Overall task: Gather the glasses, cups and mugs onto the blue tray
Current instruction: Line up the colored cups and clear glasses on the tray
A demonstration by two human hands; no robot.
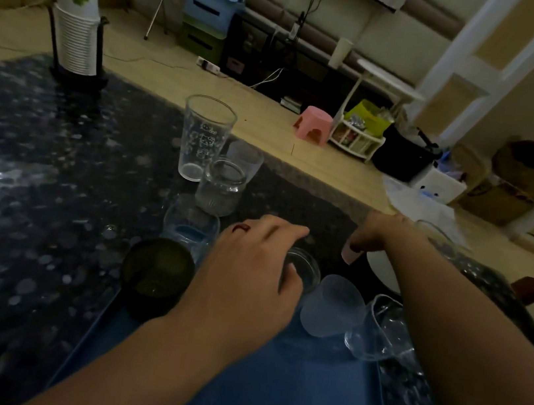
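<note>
The blue tray [280, 402] lies at the table's near edge. My left hand [248, 269] grips a small clear glass [304, 268] at the tray's far side. To its left stand a dark green cup [156, 272] and a bluish clear glass [190, 229]. A frosted cup [333, 306] and a clear cup [378, 330] sit on the tray's right part. My right hand [382, 233] reaches beyond them and pinches a small pink cup [351, 253] beside a white dish [383, 271]. Farther back on the table stand a tall printed glass [204, 137], a ribbed jar [222, 188] and a frosted cup [244, 157].
The dark speckled table [36, 185] carries a rack with a stack of paper cups [76, 28] at its far left. A clear container [437, 234] sits past my right hand near the table edge. Beyond the table lie a pink stool [313, 124] and floor clutter.
</note>
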